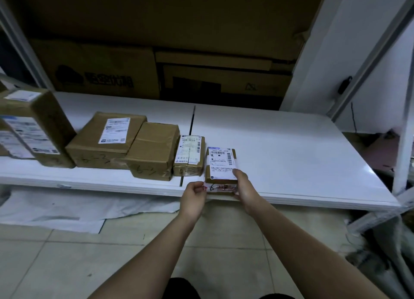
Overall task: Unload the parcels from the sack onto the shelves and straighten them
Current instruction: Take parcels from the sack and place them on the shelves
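Parcel in hand: a small brown box [220,164] at the front edge of the white shelf [291,153], last on the right of a row of parcels.
Its label: white with barcodes; the print is too small to read. A handwritten "6" shows on its front face, over red and white tape.
Left hand [194,194]: fingers curled, pinching the box's lower left front corner.
Right hand [244,186]: gripping the box's right side, thumb on the label.
Neighbour: a small labelled box [190,155] just left, near but not touching; marker writing on its front, unclear.
Third parcel [154,149]: plain brown, "6-" on its front.
Fourth parcel [107,137]: flat, white label on top, "6-3" on its front.
Far left: a taller box [38,126] with labels, blurred.
Behind the shelf: big cardboard cartons [100,70], dark print unreadable.
Floor: pale tiles [67,254], a white sheet [56,209] under the shelf.
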A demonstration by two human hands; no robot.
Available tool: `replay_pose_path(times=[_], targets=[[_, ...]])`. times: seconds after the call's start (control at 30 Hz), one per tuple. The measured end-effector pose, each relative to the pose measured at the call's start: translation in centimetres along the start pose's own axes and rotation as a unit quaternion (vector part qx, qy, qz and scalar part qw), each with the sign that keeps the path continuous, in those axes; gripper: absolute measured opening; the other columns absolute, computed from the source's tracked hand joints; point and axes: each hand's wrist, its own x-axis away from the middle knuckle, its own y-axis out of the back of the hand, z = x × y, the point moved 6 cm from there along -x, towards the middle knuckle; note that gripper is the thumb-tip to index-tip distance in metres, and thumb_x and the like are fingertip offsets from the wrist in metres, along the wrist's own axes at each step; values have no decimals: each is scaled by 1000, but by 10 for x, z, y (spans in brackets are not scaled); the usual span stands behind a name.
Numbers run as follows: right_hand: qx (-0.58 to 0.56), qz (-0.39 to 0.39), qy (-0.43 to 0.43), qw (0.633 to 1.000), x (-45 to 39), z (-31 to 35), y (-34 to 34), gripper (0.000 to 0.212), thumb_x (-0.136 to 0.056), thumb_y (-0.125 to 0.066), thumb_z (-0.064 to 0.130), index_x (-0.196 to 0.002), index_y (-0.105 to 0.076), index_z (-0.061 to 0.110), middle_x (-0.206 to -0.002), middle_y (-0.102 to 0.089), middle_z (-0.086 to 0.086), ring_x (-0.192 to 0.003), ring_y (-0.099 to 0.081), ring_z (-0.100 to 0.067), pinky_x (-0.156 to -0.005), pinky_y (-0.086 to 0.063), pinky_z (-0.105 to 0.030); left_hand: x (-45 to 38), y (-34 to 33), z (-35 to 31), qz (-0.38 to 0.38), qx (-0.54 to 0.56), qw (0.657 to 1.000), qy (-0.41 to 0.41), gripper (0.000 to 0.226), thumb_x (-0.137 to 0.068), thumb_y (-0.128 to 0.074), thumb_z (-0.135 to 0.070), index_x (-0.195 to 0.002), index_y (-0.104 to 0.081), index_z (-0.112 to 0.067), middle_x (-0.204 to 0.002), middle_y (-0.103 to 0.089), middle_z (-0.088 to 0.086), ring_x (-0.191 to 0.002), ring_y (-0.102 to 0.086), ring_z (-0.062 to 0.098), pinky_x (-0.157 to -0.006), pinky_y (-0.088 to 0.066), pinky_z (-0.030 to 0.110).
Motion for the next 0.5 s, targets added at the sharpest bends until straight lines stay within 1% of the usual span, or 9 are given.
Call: replay_pose_path(times=[0.07,0.1,0.17,0.2,0.27,0.3,0.37,0.43,0.5], targets=[[13,-4,0,1000,0,0,-1,41,-100,-34,36,-134,-44,15,-131,-57,-10,-118,-54,-26,-101,-43,-38,1,-1,-1,6,-2,1000,4,28,-94,-47,-6,-121,-55,-4,-107,-63,18,-80,-51,16,-70,-42,25],[15,-8,0,1000,1,0,-1,45,-100,-35,38,-137,-42,14,-132,-56,-10,-119,-55,-28,-103,-42,-41,1,-1,-1,9,-3,1000,5,30,-94,-46,-6,-122,-55,-3,-107,-63,20,-77,-50,15,-72,-41,26],[3,-21,-6,1000,3,0,1,50,-100,-38,39,-142,-36,13,-135,-54,-11,-119,-55,-29,-99,-44,-40,1,0,0,11,2,1000,5,31,-95,-45,-6,-125,-55,-3,-106,-62,26,-73,-48,14,-71,-39,27],[-8,-26,-10,1000,5,0,3,53,-99,-40,39,-144,-32,13,-136,-52,-10,-119,-55,-30,-94,-46,-40,1,0,1,7,9,1000,6,31,-96,-45,-7,-126,-54,-3,-104,-61,24,-73,-48,14,-71,-39,27],[-22,-33,-17,999,9,-1,5,55,-99,-45,36,-146,-27,15,-138,-50,-10,-117,-56,-30,-83,-51,-39,2,1,2,-5,32,999,11,30,-97,-47,-8,-126,-52,-5,-97,-59,14,-77,-50,16,-75,-41,29],[-24,-36,-19,999,11,-1,6,54,-98,-47,34,-146,-28,15,-138,-49,-10,-116,-57,-30,-81,-52,-39,3,1,2,-8,39,999,10,29,-96,-46,-8,-125,-52,-6,-99,-59,12,-81,-52,18,-78,-43,30],[-29,-45,-19,998,13,0,8,52,-98,-49,29,-144,-31,13,-135,-50,-11,-114,-57,-29,-84,-54,-42,5,0,-1,-4,36,999,6,29,-96,-45,-9,-125,-52,-8,-108,-62,14,-91,-57,23,-87,-46,33],[-50,-55,-24,997,13,1,6,45,-98,-49,25,-139,-38,11,-128,-54,-10,-108,-59,-27,-88,-53,-43,6,-2,-5,4,31,1000,5,30,-96,-44,-9,-125,-51,-10,-115,-61,13,-102,-58,25,-97,-46,39],[-78,-61,-33,995,11,2,2,37,-98,-47,22,-132,-47,8,-122,-59,-11,-101,-60,-25,-87,-53,-42,4,-2,-8,8,32,999,6,30,-97,-45,-11,-126,-50,-11,-117,-60,11,-104,-57,23,-101,-45,40]])
